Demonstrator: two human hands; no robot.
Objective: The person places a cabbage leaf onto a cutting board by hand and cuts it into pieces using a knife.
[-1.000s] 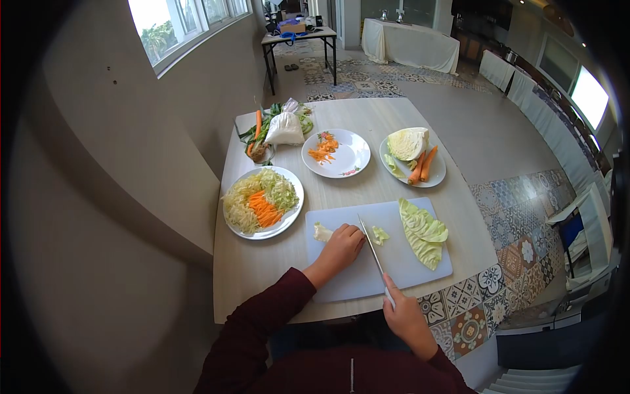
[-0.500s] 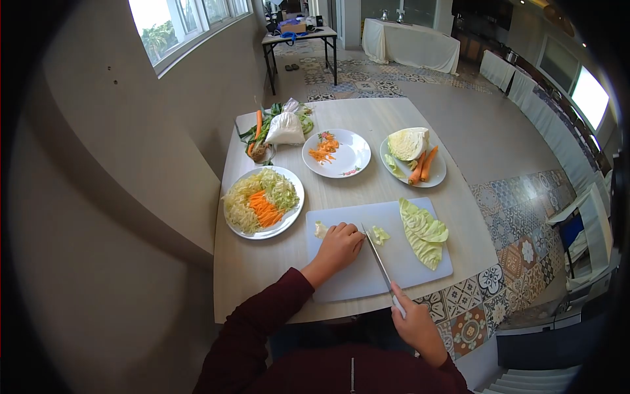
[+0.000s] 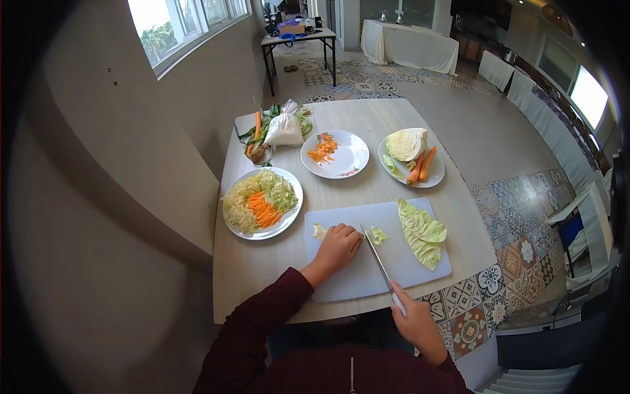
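My right hand (image 3: 418, 323) grips the white handle of a knife (image 3: 378, 259), its blade angled up and left over the white cutting board (image 3: 357, 289). My left hand (image 3: 337, 248) is curled down on the board, just left of the blade, with its fingers pressed together. A pale cabbage piece (image 3: 319, 231) pokes out from under that hand; the rest of it is hidden. Small cut cabbage shreds (image 3: 377, 235) lie right of the blade tip. On the board's right side rests a large green cabbage leaf (image 3: 421, 233).
A plate (image 3: 296, 211) of shredded cabbage and carrot stands left of the board. Behind are a plate (image 3: 357, 151) with carrot bits and a plate (image 3: 430, 184) holding cut cabbage (image 3: 407, 143) and carrots (image 3: 426, 165). A tied bag (image 3: 285, 130) and vegetables sit back left.
Both hands and the knife look almost unchanged in position. The whole view has shifted very slightly.
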